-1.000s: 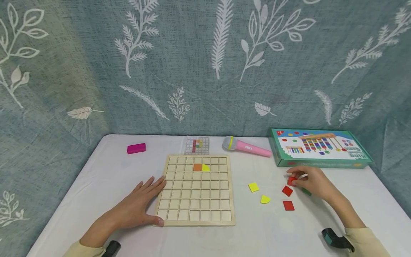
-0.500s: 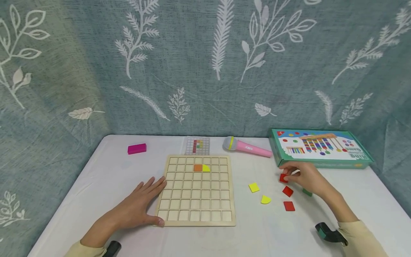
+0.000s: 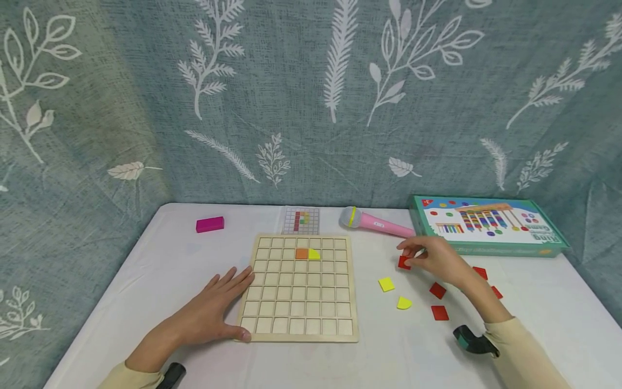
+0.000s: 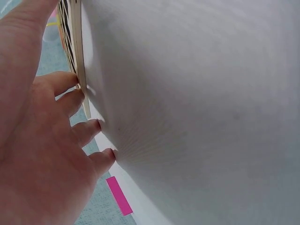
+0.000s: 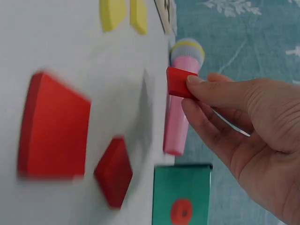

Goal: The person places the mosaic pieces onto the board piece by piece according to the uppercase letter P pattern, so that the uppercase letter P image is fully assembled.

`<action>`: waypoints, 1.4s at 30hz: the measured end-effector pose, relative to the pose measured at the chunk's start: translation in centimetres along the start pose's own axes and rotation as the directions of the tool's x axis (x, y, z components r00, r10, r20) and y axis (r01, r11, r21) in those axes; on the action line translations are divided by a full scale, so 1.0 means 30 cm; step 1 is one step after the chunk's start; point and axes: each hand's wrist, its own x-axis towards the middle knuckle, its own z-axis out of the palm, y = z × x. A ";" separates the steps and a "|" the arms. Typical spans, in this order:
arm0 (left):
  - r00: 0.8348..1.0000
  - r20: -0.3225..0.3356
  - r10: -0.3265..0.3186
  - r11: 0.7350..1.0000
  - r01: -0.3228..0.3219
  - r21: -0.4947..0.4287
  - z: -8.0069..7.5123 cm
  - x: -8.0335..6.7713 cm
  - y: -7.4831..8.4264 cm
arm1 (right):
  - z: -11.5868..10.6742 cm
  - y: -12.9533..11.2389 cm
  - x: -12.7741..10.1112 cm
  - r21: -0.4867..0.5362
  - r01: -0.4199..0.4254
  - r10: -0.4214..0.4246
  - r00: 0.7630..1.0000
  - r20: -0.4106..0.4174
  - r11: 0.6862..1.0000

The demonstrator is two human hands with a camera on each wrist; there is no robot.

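Observation:
My right hand (image 3: 437, 262) pinches a red square tile (image 3: 404, 262) between thumb and fingertips. In the right wrist view the tile (image 5: 178, 82) is raised off the table, overlapping the pink microphone (image 5: 177, 117). My left hand (image 3: 206, 310) lies spread at the left edge of a wooden grid board (image 3: 296, 294), fingertips and thumb at its frame. An orange square tile (image 3: 302, 253) and a yellow quarter-circle tile (image 3: 314, 254) sit side by side in the board's second row. Below my right hand lie two red tiles (image 3: 438, 290); others (image 3: 480, 273) show beyond the forearm.
A yellow square (image 3: 386, 284) and a yellow quarter circle (image 3: 404, 303) lie right of the board. Behind the board is a printed pattern card (image 3: 301, 220). A green toy box (image 3: 491, 224) stands at back right, a magenta block (image 3: 210, 224) at back left.
My right hand has moved left with the red tile, away from the other tiles. More red tiles have come into view behind it; a green tile is now hidden. The left hand stays put.

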 end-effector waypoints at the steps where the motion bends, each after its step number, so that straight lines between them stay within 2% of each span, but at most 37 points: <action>1: 1.000 -0.001 -0.001 1.000 0.001 0.001 0.000 0.000 0.000 | 0.006 -0.007 0.009 0.004 0.005 -0.005 1.000 0.001 1.000; 9: 1.000 -0.002 -0.016 1.000 0.016 0.003 -0.004 -0.003 -0.005 | 0.056 -0.056 0.082 0.079 0.100 -0.102 0.995 0.019 0.992; 14: 1.000 0.004 -0.018 0.999 0.018 -0.026 -0.007 0.000 0.002 | 0.080 -0.090 0.111 0.143 0.118 -0.127 0.991 0.051 0.983; 24: 1.000 -0.005 -0.003 1.000 0.003 -0.024 -0.012 -0.007 0.002 | 0.159 -0.172 0.198 0.147 0.216 -0.228 0.971 0.068 0.965; 30: 1.000 0.014 -0.016 0.998 0.017 -0.066 -0.002 -0.003 -0.001 | 0.215 -0.211 0.256 0.172 0.204 -0.220 0.972 0.079 0.964; 37: 1.000 0.005 -0.009 0.999 0.009 -0.038 0.002 -0.004 -0.002 | 0.274 -0.277 0.298 0.164 0.213 -0.235 0.964 0.127 0.963; 42: 1.000 0.001 -0.005 0.999 0.005 -0.036 0.001 -0.001 0.001 | 0.318 -0.305 0.331 0.201 0.217 -0.246 0.960 0.135 0.955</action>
